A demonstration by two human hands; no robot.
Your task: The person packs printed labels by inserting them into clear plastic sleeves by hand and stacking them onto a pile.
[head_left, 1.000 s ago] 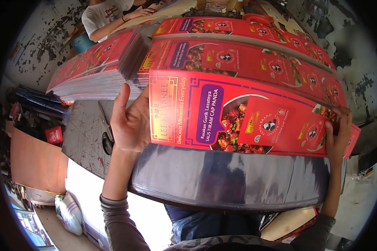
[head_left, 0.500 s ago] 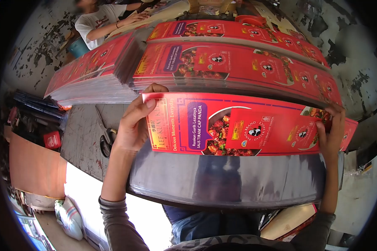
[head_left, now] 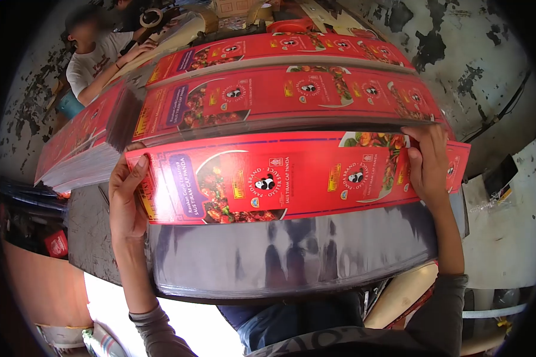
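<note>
A long red printed cardboard strip (head_left: 307, 172) with panda logos and food pictures lies in front of me, held at both sides. My left hand (head_left: 128, 193) grips its left end, thumb on the printed face and fingers behind. My right hand (head_left: 427, 163) is closed over its upper edge near the right end, with the thumb on the front. Beneath the strip's lower edge sits a stack of glossy clear plastic sheets (head_left: 220, 256). Just behind the strip rises a stack of matching red strips (head_left: 268, 95).
Another stack of red strips (head_left: 83, 134) stands at the left, and one more (head_left: 250, 50) lies farther back. A person (head_left: 95, 65) in a white shirt works beyond the left stack. Dark worn tabletop (head_left: 89, 238) shows at the left, and a peeling wall (head_left: 458, 65) at the right.
The view has turned, so the stacks and the strip appear farther left. Both hands keep their hold on the strip. The scissors on the left tabletop no longer show.
</note>
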